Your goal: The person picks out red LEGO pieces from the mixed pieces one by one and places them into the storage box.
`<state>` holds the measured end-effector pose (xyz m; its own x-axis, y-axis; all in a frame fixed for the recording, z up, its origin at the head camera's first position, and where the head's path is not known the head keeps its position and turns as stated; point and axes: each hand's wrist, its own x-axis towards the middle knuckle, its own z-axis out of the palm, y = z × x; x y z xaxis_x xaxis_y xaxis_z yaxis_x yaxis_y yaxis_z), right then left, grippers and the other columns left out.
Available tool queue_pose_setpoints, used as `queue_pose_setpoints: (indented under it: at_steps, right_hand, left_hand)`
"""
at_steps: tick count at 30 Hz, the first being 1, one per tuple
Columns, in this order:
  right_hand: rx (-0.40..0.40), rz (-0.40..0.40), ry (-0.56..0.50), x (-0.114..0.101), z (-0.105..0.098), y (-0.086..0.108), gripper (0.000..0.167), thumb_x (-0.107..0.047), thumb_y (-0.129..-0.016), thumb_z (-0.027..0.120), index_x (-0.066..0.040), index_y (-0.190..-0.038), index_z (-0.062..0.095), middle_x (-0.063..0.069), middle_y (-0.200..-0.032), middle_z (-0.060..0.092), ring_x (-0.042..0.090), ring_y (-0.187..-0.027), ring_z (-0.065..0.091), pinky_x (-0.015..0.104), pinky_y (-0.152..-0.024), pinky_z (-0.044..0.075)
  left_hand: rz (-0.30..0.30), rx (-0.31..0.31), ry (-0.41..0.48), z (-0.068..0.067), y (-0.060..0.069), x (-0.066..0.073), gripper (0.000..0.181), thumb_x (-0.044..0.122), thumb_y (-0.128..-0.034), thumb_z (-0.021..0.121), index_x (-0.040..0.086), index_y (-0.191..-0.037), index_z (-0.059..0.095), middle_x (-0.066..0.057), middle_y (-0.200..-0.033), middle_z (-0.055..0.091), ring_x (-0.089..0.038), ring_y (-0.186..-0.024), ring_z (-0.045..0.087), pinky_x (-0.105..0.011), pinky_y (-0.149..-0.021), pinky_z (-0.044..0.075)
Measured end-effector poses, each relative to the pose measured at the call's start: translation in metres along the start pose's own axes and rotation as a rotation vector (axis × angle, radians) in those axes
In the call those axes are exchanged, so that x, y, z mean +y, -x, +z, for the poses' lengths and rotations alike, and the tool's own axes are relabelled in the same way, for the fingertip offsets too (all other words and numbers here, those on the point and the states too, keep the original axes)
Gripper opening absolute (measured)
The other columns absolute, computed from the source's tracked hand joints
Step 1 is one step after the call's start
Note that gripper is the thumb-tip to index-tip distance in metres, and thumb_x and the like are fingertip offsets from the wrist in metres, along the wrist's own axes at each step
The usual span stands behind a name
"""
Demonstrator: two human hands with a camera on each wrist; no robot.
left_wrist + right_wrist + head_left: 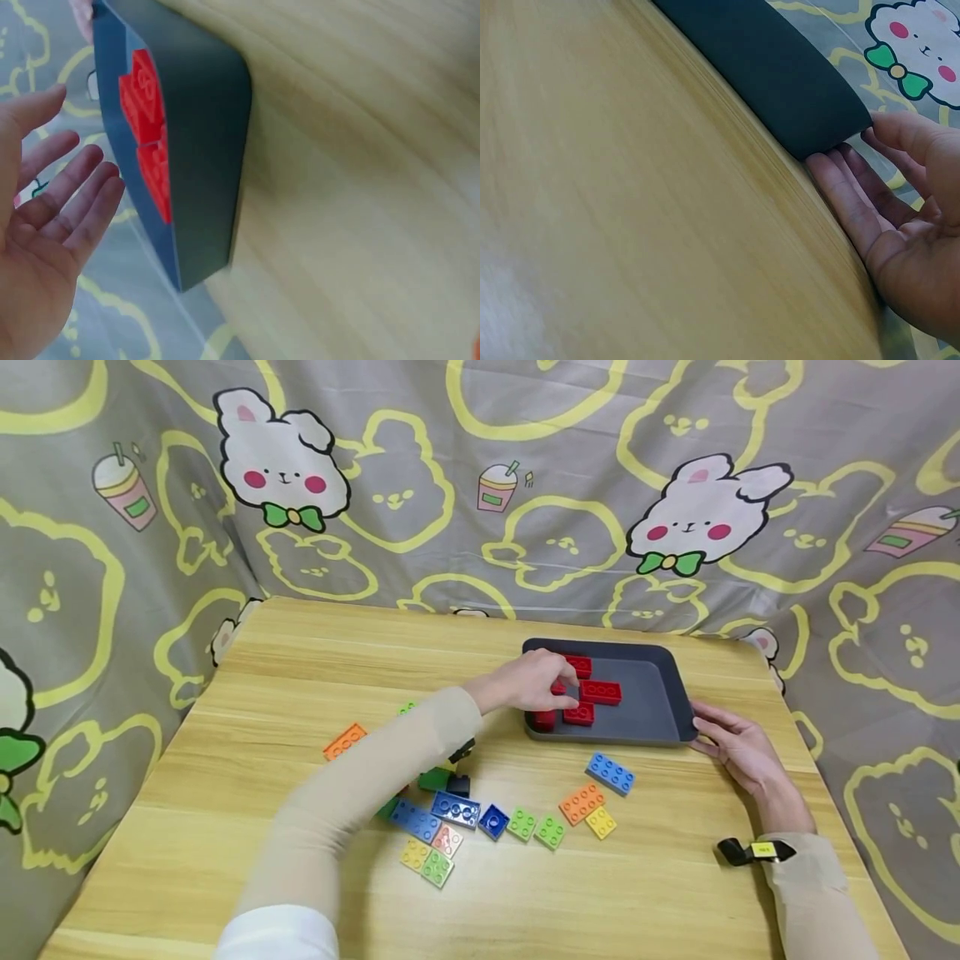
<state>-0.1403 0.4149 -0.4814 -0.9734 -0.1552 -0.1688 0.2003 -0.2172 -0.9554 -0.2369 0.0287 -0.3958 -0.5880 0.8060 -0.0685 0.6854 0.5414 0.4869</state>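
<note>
My left hand (536, 681) is over the left part of a dark grey tray (652, 697), above red toy bricks (602, 692) lying inside it. In the left wrist view, the fingers (79, 176) are spread and loosely bent, with nothing between them and the thumb. At the tray's near right corner is my right hand (738, 747), thumb at the rim and fingers low against the outer wall. The right wrist view shows these fingers (847, 202) at that corner, close to the tabletop. Part of the red bricks is hidden behind the left hand.
Loose bricks lie on the wooden table (525, 902) in front of the tray: a blue brick (610, 773), an orange brick (582, 803), a yellow brick (601, 822) and several others. The left sleeve covers some. A patterned curtain (420, 552) hangs behind the table.
</note>
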Motion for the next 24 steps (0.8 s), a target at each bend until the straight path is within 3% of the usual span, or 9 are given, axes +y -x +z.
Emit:
queue_pose_setpoints:
  at_steps: [7, 14, 24]
  right_hand:
    - [-0.002, -0.006, -0.009, 0.0, -0.001, -0.001, 0.038, 0.003, -0.105, 0.058, -0.013, -0.136, 0.072, -0.014, -0.126, 0.076, 0.006, -0.107, 0.077, 0.026, -0.085, 0.064]
    - [-0.003, -0.001, -0.009, 0.002, -0.001, -0.001, 0.038, 0.003, -0.105, 0.057, -0.014, -0.136, 0.073, -0.014, -0.126, 0.076, 0.006, -0.107, 0.077, 0.026, -0.086, 0.064]
    - [0.0, -0.003, -0.019, 0.002, -0.002, -0.002, 0.038, 0.004, -0.105, 0.057, -0.013, -0.135, 0.073, -0.013, -0.125, 0.077, 0.006, -0.107, 0.077, 0.026, -0.086, 0.064]
  left_hand:
    - [0.021, 0.033, -0.002, -0.018, 0.03, -0.002, 0.038, 0.037, -0.101, 0.071, 0.009, -0.126, 0.075, -0.011, -0.127, 0.075, -0.024, -0.113, 0.07, -0.035, -0.103, 0.055]
    - [0.016, 0.061, -0.012, -0.025, 0.065, -0.007, 0.037, 0.039, -0.1004, 0.071, 0.011, -0.125, 0.076, -0.005, -0.123, 0.075, -0.022, -0.113, 0.069, -0.036, -0.101, 0.055]
    - [-0.005, 0.225, 0.082, -0.033, 0.113, -0.017, 0.036, 0.037, -0.0973, 0.075, 0.013, -0.124, 0.077, -0.003, -0.118, 0.076, -0.021, -0.109, 0.072, -0.041, -0.098, 0.06]
